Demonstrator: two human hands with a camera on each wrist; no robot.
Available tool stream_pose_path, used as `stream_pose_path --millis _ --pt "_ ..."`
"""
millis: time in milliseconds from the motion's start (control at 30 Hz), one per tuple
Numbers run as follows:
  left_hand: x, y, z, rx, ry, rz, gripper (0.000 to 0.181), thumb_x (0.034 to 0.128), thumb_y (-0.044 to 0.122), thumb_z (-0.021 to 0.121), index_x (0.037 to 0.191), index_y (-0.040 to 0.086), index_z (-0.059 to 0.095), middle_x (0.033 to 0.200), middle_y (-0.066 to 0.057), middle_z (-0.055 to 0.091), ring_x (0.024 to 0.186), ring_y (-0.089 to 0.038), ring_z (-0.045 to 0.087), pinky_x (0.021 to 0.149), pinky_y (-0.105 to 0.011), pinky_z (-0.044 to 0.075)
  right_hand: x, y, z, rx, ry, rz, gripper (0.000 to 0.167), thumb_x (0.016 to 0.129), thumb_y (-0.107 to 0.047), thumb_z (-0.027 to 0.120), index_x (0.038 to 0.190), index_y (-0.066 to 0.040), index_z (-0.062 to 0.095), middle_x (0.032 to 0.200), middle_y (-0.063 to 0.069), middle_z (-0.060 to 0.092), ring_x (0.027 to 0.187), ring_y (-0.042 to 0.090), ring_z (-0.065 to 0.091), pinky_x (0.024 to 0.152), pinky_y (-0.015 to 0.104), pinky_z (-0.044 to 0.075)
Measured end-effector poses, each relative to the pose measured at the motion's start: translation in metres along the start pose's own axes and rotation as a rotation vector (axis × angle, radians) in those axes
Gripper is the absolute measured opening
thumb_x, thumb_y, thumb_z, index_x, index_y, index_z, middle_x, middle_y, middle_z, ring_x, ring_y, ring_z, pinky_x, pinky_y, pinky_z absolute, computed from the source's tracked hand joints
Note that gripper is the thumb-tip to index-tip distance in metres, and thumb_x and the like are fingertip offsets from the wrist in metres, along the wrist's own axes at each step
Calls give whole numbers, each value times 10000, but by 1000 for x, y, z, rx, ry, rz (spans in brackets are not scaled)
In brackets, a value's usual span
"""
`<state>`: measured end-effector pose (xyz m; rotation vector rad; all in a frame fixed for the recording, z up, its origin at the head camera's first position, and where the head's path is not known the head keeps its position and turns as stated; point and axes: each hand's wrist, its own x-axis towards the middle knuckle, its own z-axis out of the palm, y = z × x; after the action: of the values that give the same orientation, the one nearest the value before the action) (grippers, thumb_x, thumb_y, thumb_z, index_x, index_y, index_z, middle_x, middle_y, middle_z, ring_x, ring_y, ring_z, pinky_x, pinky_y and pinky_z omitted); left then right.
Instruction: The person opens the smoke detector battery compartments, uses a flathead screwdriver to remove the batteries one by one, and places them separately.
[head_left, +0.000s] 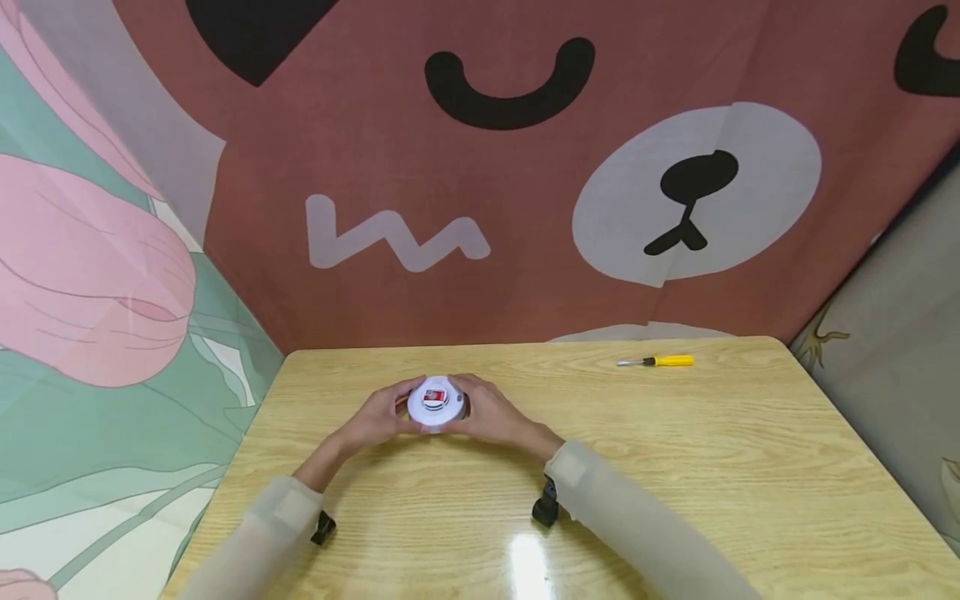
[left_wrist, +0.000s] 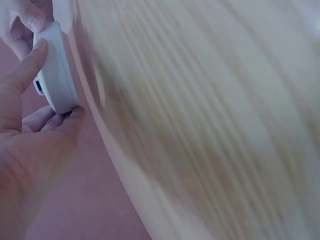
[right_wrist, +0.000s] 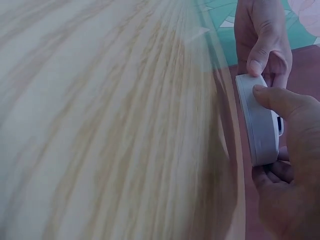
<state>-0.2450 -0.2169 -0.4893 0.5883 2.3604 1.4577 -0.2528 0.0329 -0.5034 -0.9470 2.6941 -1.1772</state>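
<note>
A round white device (head_left: 447, 414) with a red and white label on its raised centre is held level between both hands over the table's left part. The left hand (head_left: 378, 418) grips its left edge, and the right hand (head_left: 491, 412) grips its right edge. From the left wrist view, the device (left_wrist: 57, 75) appears edge-on, with the thumb and fingers of the left hand (left_wrist: 30, 120) round its rim. The right wrist view has the right hand (right_wrist: 295, 145) pinching the device's rim (right_wrist: 261, 130) between thumb and fingers, the other hand at the far side.
A screwdriver with a yellow handle (head_left: 673, 361) lies near the back edge of the wooden table (head_left: 675, 467), right of the hands. Behind the table hangs a printed cloth (head_left: 525, 275) with a bear face; further printed cloths flank it left and right.
</note>
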Motion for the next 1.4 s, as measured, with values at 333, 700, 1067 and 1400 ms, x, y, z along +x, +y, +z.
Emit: stream_pose_path --millis 333,700,1067,1400 --pt "15 18 22 36 -11 41 881 893 34 852 1608 -69 347 1641 -250 402 1490 -392 436 1186 -410 411 -21 12 -26 -3 20 -8 879 874 -320 891 1567 19 471 1547 171 544 1393 320 547 1158 494 454" --pt "32 30 52 13 -40 85 864 894 39 853 1605 -51 369 1629 -225 432 1464 -340 480 1142 -322 454 -48 27 -51 -41 19 27 888 862 -348 897 1556 25 486 1571 182 524 1430 345 521 1189 527 417" --pt "50 47 80 82 -46 135 778 870 38 874 1535 -65 484 1552 -230 529 1381 -328 569 1102 -320 503 -75 41 -71 -48 35 43 866 876 -346 881 1548 36 491 1553 190 539 1411 359 536 1165 544 440" --pt "58 53 97 72 -63 177 735 869 24 868 1521 -22 531 1560 -195 535 1382 -299 574 1092 -278 502 -92 52 -83 -49 56 44 851 856 -391 898 1515 18 547 1513 187 584 1386 366 565 1142 558 462"
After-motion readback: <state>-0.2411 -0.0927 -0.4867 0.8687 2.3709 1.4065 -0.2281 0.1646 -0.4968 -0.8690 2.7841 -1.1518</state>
